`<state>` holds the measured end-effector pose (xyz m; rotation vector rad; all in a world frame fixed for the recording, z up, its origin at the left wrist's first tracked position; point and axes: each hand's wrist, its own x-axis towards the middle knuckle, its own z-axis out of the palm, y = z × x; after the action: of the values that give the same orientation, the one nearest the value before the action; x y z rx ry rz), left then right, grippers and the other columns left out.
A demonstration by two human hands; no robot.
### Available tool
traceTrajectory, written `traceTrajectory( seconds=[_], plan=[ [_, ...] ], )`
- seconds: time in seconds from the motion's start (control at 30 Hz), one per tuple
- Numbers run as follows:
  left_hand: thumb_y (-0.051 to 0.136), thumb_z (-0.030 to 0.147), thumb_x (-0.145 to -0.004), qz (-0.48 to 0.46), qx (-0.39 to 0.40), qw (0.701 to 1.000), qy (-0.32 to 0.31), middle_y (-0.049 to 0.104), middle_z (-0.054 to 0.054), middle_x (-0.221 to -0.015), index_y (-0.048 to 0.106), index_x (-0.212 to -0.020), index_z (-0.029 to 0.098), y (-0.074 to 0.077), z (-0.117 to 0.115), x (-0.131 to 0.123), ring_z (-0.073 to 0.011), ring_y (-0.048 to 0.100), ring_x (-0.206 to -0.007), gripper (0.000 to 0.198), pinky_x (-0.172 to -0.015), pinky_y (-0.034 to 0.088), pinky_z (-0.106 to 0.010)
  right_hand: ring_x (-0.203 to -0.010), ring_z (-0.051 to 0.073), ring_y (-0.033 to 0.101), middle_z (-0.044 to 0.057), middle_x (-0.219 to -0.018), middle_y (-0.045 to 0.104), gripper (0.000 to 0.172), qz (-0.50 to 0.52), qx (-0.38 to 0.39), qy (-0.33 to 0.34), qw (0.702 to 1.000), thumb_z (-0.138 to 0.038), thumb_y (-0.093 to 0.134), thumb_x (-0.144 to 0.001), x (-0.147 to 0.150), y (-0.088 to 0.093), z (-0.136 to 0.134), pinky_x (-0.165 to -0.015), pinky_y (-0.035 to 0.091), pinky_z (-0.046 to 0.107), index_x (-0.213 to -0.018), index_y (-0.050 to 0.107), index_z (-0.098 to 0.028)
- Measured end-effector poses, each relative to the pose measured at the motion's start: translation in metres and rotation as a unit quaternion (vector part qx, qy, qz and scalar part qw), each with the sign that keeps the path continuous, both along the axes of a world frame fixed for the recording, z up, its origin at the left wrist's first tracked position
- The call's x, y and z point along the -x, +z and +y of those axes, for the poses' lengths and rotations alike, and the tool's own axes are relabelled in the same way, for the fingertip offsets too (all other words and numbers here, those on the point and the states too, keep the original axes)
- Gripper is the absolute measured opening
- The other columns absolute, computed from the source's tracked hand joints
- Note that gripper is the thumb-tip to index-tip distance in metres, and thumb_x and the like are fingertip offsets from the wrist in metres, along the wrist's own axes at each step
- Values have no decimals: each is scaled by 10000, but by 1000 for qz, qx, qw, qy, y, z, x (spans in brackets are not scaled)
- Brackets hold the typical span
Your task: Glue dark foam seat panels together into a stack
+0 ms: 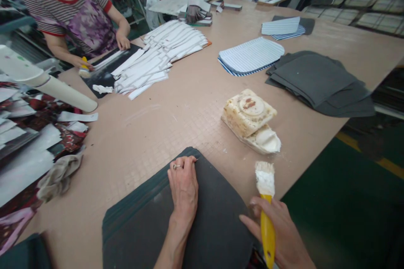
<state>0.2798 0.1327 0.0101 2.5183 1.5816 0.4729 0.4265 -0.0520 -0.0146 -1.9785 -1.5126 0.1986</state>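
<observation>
Near the table's [195, 105] front edge, the left hand [183, 187] lies flat, fingers spread, on a stack of dark sheets [148, 222]. Beside it, the right hand [277, 233] is clamped around a yellow-handled brush [265, 201], bristles white and pointing up. Just beyond stands a stained glue tub [251, 119]. Across the table, a co-worker's hand [82, 64] holds another brush [84, 67].

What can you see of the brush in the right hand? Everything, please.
The brush has a yellow, plastic-looking handle and a flat head of bristles loaded white with what looks like paste. It points bristles away from the person, roughly upright in the picture, over the table's near right edge. The right hand grips the handle about midway; the handle's lower end runs out of frame. The bristles touch nothing visible, sitting just short of the crusted glue container.
</observation>
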Motion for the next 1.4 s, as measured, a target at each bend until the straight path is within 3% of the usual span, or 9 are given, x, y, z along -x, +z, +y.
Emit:
traceTrajectory(
  seconds=[0.13,0.33,0.47,0.6,0.7,0.87,1.0,1.1,1.4],
  plan=[
    [392,170,-885,-1,20,1000,10,605,-49,-890,562,-951,201,4,-3,0,-210,521,-854,185,-749,431,-350,-985,275,609,95,-1047,648,216,-28,-71,54,996,-259,640,-802,-5,20,12,-810,466,431,-985,537,-212],
    [313,123,-891,-3,57,998,39,604,-80,-1043,478,-1149,184,4,-10,5,-226,527,-958,312,-812,460,-402,-1153,205,519,97,-1176,599,170,56,-97,196,974,-77,460,-869,23,37,77,-887,501,364,-955,522,-210],
    [320,82,-866,-16,91,995,48,585,-108,-1164,419,-1240,165,7,-12,6,-250,530,-1029,395,-858,468,-435,-1153,190,510,121,-1195,576,242,71,-68,245,964,-47,369,-887,33,23,106,-881,512,347,-990,531,-194],
    [319,59,-847,-33,121,990,62,547,-122,-1258,415,-1268,138,14,-14,8,-257,509,-1132,439,-943,460,-428,-1056,214,560,127,-1130,604,280,-7,-69,262,962,-57,345,-880,35,1,117,-810,541,363,-1021,550,-186],
    [314,62,-847,-23,99,994,45,435,-128,-1393,337,-1337,117,14,-26,19,-250,393,-1282,494,-1036,407,-404,-1055,253,550,153,-1175,586,295,-71,-99,264,957,-75,339,-873,35,-14,117,-793,539,387,-1054,552,-167],
    [296,308,-917,38,61,997,2,333,-153,-1457,295,-1365,72,9,-63,44,-277,244,-1363,506,-1104,323,-435,-1079,291,529,185,-1219,561,310,-133,-113,290,941,-100,311,-866,31,-24,115,-805,520,420,-1056,553,-137],
    [276,501,-893,60,80,995,26,322,-192,-1448,328,-1348,42,17,-77,61,-300,229,-1357,648,-1102,323,-434,-1093,288,530,156,-1233,559,304,-149,-91,303,937,-130,333,-851,25,-29,113,-793,527,405,-1043,565,-165],
    [272,525,-886,59,92,992,62,314,-202,-1446,332,-1346,34,21,-83,79,-299,221,-1356,676,-1099,330,-431,-1086,273,539,128,-1256,548,302,-151,-74,309,936,-142,339,-846,20,-36,111,-756,542,375,-1048,559,-185],
    [309,503,-883,68,83,978,181,305,-199,-1448,311,-1358,44,18,-112,147,-303,227,-1351,661,-1073,367,-464,-1229,317,416,150,-1304,497,275,-149,-40,313,937,-186,316,-871,16,-47,111,-863,493,458,-1063,511,-159]
  ],
)
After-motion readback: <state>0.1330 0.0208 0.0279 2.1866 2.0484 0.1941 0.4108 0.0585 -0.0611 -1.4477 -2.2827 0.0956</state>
